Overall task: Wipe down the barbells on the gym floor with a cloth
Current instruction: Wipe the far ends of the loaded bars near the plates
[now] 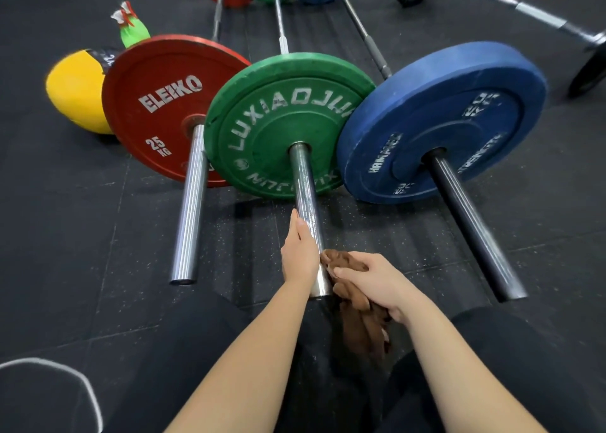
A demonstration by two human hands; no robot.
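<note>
head cam | looks forward-down (wide-angle) | close over middle barbell sleeve

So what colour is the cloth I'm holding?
The cloth in the right hand is brown, clearest in the head view.

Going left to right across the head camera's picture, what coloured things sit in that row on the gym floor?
Yellow soft ball → red Eleiko weight plate → green rubber weight plate → blue rubber weight plate.
</note>
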